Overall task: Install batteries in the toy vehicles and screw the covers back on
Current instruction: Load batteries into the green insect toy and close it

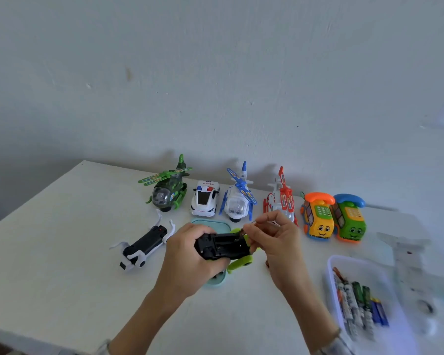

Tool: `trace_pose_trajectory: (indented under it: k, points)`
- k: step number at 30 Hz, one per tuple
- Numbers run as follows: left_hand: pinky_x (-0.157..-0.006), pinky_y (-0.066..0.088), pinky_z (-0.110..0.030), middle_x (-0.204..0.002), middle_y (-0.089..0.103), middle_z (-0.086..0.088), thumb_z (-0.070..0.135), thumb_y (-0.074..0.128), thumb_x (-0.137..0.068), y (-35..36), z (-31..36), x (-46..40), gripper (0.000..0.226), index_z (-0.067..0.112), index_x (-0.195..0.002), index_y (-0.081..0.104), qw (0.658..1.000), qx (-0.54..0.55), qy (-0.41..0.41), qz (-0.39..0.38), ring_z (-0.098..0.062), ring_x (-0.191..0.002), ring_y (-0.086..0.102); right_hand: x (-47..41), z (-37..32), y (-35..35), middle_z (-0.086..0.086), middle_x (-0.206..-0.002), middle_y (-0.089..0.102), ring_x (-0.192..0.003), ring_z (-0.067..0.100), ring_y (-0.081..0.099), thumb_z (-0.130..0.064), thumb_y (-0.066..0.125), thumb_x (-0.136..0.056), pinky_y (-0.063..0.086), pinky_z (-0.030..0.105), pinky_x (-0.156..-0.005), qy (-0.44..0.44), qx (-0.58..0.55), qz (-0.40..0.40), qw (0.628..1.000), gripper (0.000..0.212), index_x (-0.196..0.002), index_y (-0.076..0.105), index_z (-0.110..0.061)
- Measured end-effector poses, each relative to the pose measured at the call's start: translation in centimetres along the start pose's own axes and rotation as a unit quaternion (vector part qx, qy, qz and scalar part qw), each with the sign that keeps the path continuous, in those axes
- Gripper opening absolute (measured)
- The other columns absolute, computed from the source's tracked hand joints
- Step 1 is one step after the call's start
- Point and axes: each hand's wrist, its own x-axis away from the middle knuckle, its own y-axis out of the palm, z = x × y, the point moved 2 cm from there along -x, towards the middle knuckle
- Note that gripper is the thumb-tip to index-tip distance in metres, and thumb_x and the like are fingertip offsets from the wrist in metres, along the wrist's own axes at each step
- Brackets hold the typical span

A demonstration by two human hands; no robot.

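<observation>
My left hand (190, 254) grips an upturned green toy car (223, 248), its black underside and battery bay facing up. My right hand (274, 242) pinches a battery (242, 234) at the right end of that bay. Both hands hover over a pale teal dish (210, 222). A clear tray (336, 265) at the right holds several batteries (356, 306). Left of the car lies a white toy (144, 245) with its black underside up.
Along the back stand a green helicopter (168, 189), a police car (205, 198), a blue helicopter (239, 198), a red helicopter (280, 196), an orange phone car (318, 219) and a green phone car (350, 219). A blurred clear object (408, 254) lies far right.
</observation>
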Motion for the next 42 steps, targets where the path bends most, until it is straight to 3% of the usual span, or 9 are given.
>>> trace_pose_trajectory:
  k: [4, 8, 12, 18, 22, 26, 30, 35, 42]
  points:
    - [-0.064, 0.048, -0.019, -0.081, 0.061, 0.009, 0.032, 0.081, -0.043, 0.6, 1.0, -0.6, 0.044, 0.022, -0.084, 0.07, 1.0, -0.006, 0.012, -0.009, -0.008, -0.077, 0.059, 0.4, -1.1, -0.1, 0.009, -0.068, 0.07, -0.054, 0.022, 0.057, 0.005, 0.073, -0.076, 0.05, 0.029, -0.051, -0.041, 0.073, -0.001, 0.997, 0.022, -0.085, 0.055, -0.005]
    - [-0.064, 0.046, -0.013, -0.079, 0.06, 0.011, 0.035, 0.079, -0.041, 1.2, 1.8, -1.1, 0.047, 0.021, -0.085, 0.07, 1.0, -0.013, 0.022, -0.015, -0.004, -0.079, 0.057, 0.8, -1.5, 0.3, 0.004, -0.068, 0.068, -0.059, 0.014, 0.061, 0.003, 0.076, -0.073, 0.052, 0.026, -0.055, -0.094, 0.144, -0.013, 0.985, 0.021, -0.073, 0.062, -0.012]
    - [-0.064, 0.045, -0.013, -0.078, 0.06, 0.01, 0.036, 0.08, -0.043, 1.5, 2.2, -1.6, 0.045, 0.02, -0.084, 0.07, 0.999, -0.019, 0.036, -0.011, -0.006, -0.083, 0.057, 0.7, -1.7, 0.0, -0.005, -0.067, 0.065, -0.06, 0.011, 0.059, 0.001, 0.076, -0.073, 0.052, 0.023, -0.057, -0.178, 0.263, -0.024, 0.948, 0.024, -0.067, 0.065, -0.02]
    - [-0.064, 0.042, -0.005, -0.078, 0.06, 0.014, 0.031, 0.081, -0.045, 1.9, 2.8, -2.1, 0.04, 0.023, -0.082, 0.069, 0.998, -0.005, 0.061, -0.002, -0.002, -0.078, 0.058, 0.4, -1.4, 0.1, -0.006, -0.075, 0.064, -0.071, 0.008, 0.058, -0.003, 0.069, -0.078, 0.049, 0.025, -0.06, -0.299, 0.349, -0.076, 0.885, 0.014, -0.082, 0.072, -0.016]
    - [-0.064, 0.045, -0.01, -0.081, 0.062, 0.012, 0.029, 0.083, -0.046, 1.2, 2.5, -2.1, 0.043, 0.021, -0.086, 0.07, 0.997, 0.006, 0.079, -0.006, -0.006, -0.078, 0.06, 0.5, -2.0, -0.1, -0.018, -0.079, 0.063, -0.076, 0.001, 0.059, -0.011, 0.07, -0.084, 0.045, 0.01, -0.066, -0.23, 0.295, -0.058, 0.926, 0.017, -0.097, 0.074, -0.021]
    - [-0.065, 0.047, -0.016, -0.082, 0.063, 0.013, 0.026, 0.084, -0.046, 0.4, 2.5, -2.1, 0.042, 0.024, -0.085, 0.07, 0.997, 0.037, 0.074, 0.004, -0.011, -0.08, 0.06, 0.2, -2.0, -1.1, -0.012, -0.098, 0.058, -0.089, 0.007, 0.057, -0.033, 0.071, -0.082, 0.049, 0.025, -0.077, -0.121, 0.228, 0.08, 0.963, 0.009, -0.09, 0.069, -0.033]
    - [-0.066, 0.051, -0.022, -0.084, 0.064, 0.012, 0.033, 0.083, -0.049, 0.1, 2.6, -2.0, 0.041, 0.023, -0.087, 0.069, 0.995, 0.048, 0.082, 0.017, -0.011, -0.081, 0.062, 0.4, -0.8, 0.5, -0.005, -0.114, 0.052, -0.093, 0.007, 0.061, -0.054, 0.078, -0.065, 0.057, 0.028, -0.078, -0.016, 0.196, -0.012, 0.98, 0.047, -0.104, 0.066, -0.029]
    - [-0.066, 0.05, -0.017, -0.088, 0.066, 0.006, 0.032, 0.079, -0.055, -0.5, 2.5, -1.8, 0.037, 0.022, -0.09, 0.071, 0.992, 0.063, 0.102, 0.028, -0.012, -0.082, 0.063, 0.9, -0.7, 1.6, -0.013, -0.116, 0.044, -0.099, -0.013, 0.05, -0.031, 0.088, -0.062, 0.047, 0.007, -0.077, -0.068, 0.239, -0.03, 0.968, 0.056, -0.112, 0.063, -0.027]
    - [-0.068, 0.052, -0.018, -0.089, 0.064, -0.001, 0.028, 0.079, -0.058, -1.3, 2.0, -1.3, 0.04, 0.009, -0.091, 0.071, 0.989, 0.036, 0.138, 0.042, -0.012, -0.083, 0.063, 1.2, -0.5, 2.9, -0.013, -0.106, 0.05, -0.095, -0.01, 0.052, -0.026, 0.089, -0.059, 0.044, 0.006, -0.074, -0.095, 0.217, 0.011, 0.971, 0.049, -0.102, 0.064, -0.024]
